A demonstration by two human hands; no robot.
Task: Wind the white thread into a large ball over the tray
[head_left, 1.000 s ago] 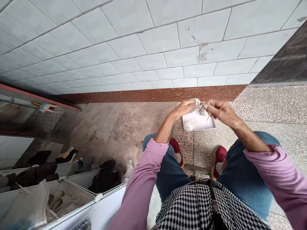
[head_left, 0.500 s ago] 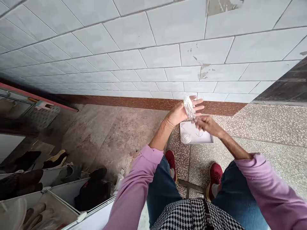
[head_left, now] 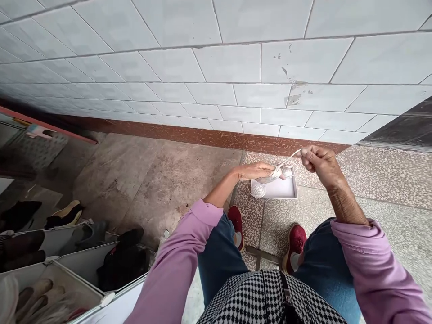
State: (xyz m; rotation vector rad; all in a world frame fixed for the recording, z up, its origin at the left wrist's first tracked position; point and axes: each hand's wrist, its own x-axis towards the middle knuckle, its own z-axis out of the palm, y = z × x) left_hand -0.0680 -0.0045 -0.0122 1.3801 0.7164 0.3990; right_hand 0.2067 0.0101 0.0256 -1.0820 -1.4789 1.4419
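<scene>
My left hand (head_left: 254, 171) is held sideways over the box, its fingers together, with a bundle of white yarn (head_left: 277, 173) at the fingers. Part of that bundle is hidden behind the fingers. To its right my right hand (head_left: 322, 165) is closed, pinching a strand of the yarn that runs taut up from the bundle. Below the hands a shallow white box (head_left: 283, 192) lies on the floor. A ball of white yarn (head_left: 258, 190) sits in its left corner.
A white tiled wall (head_left: 222, 63) with a brown base strip rises in front. My red shoes (head_left: 297, 238) stand on the speckled floor, just behind the box. At lower left is a rack (head_left: 84, 281) with shoes and dark items in its compartments.
My left hand has turned from palm up with spread fingers to sideways with fingers together. My right hand has moved right and up, away from the bundle, drawing a strand out straight.
</scene>
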